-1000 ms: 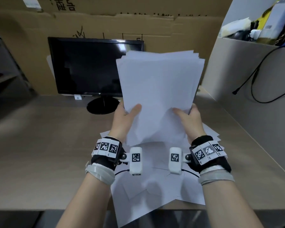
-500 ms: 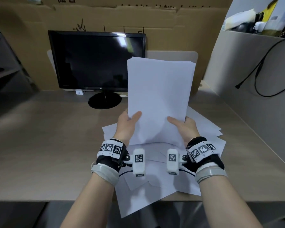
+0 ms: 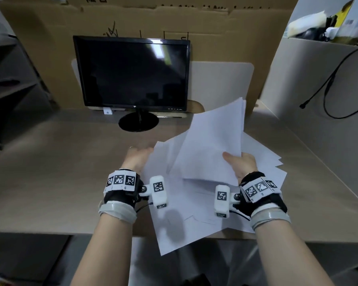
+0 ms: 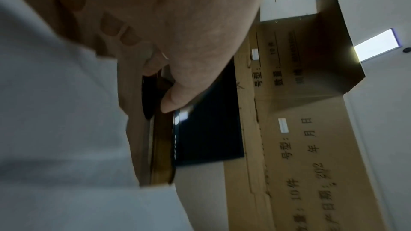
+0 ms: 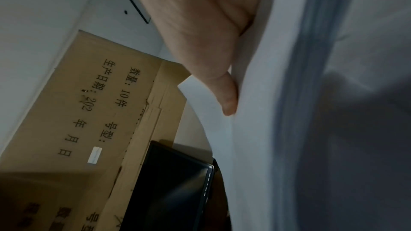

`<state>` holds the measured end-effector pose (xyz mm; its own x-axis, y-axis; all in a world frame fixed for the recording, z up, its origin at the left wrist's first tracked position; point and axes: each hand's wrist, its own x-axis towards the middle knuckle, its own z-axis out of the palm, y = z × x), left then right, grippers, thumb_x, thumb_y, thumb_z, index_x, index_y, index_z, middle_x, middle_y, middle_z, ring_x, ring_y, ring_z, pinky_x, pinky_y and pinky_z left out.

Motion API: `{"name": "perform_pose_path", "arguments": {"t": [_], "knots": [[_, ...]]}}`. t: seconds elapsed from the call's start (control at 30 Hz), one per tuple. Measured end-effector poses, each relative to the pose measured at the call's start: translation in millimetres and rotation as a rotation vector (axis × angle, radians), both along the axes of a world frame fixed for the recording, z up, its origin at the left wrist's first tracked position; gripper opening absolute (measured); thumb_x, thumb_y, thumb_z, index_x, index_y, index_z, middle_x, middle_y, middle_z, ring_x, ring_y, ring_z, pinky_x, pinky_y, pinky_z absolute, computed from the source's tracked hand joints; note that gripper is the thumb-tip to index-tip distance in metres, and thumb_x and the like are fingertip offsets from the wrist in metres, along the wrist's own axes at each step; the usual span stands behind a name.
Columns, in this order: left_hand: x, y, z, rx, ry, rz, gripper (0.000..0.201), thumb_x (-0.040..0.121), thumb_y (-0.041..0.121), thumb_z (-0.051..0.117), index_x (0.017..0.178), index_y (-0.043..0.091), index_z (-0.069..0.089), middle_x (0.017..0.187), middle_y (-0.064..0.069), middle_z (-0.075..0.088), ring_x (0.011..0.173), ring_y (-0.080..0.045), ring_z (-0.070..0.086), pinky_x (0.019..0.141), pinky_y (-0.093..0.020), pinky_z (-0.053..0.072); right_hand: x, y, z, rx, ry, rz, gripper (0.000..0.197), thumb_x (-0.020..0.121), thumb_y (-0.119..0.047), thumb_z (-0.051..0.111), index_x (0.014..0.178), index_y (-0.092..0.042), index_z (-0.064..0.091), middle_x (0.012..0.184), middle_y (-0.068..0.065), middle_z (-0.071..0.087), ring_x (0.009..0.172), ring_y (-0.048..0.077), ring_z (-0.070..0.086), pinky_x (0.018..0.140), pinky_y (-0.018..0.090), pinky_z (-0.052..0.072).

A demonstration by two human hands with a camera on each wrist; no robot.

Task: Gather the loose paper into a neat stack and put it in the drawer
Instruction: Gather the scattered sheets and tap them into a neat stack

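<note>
A stack of white paper (image 3: 211, 145) leans up and to the right over the desk. My right hand (image 3: 239, 164) grips its lower right corner, thumb on top (image 5: 213, 69) and fingers hidden beneath the stack (image 5: 255, 129). My left hand (image 3: 140, 156) holds nothing and hovers at the left edge of the loose sheets (image 3: 184, 219), blurred, with its fingers loosely bent (image 4: 177, 41). Those loose sheets (image 4: 55, 111) lie fanned out on the desk under both hands, and some hang over the front edge. No drawer is in view.
A dark monitor (image 3: 132, 75) on a round foot stands at the back of the wooden desk (image 3: 50, 172), with cardboard (image 3: 215, 27) behind it. A grey partition (image 3: 318, 79) with a hanging black cable (image 3: 329, 89) closes the right side. Shelves (image 3: 8, 89) stand at the left.
My left hand has let go of the stack and moved left and down beside the loose sheets. The stack has dropped and tipped to the right, held by my right hand alone.
</note>
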<state>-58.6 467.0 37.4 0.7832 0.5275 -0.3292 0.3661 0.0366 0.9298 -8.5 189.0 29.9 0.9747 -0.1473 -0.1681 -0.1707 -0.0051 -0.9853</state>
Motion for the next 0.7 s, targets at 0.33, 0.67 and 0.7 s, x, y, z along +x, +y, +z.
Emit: {"name": "perform_pose_path", "arguments": {"t": [0.33,0.67,0.7], "knots": [[-10.3,0.8,-5.8,-0.239,0.034,-0.168,0.028,0.090,0.021,0.063,0.112,0.006,0.073,0.095,-0.011,0.071,0.078,-0.027,0.067,0.061,-0.030,0.056,11.6,-6.4,-24.4,-0.142,0.084,-0.081,0.013,0.086,-0.010,0.071,0.079,-0.009,0.061,0.093,0.014,0.068,0.087,0.031,0.066,0.088,0.040,0.055],[6.3,-20.5,-19.6,0.114,0.104,-0.307,0.014,0.098,0.008,0.059,0.109,0.006,0.066,0.096,-0.009,0.072,0.071,-0.021,0.066,0.056,-0.024,0.050,16.7,-5.0,-17.5,-0.088,0.096,-0.086,0.012,0.086,-0.010,0.071,0.078,-0.009,0.062,0.096,0.016,0.069,0.088,0.032,0.067,0.093,0.049,0.055],[7.1,-19.4,-21.6,0.114,0.076,-0.285,0.015,0.096,0.006,0.059,0.109,0.004,0.067,0.102,-0.012,0.073,0.078,-0.024,0.068,0.063,-0.027,0.052,17.3,-5.3,-16.6,-0.079,0.093,-0.094,0.010,0.085,-0.011,0.073,0.082,-0.007,0.064,0.096,0.015,0.069,0.089,0.032,0.067,0.093,0.049,0.055]]}}
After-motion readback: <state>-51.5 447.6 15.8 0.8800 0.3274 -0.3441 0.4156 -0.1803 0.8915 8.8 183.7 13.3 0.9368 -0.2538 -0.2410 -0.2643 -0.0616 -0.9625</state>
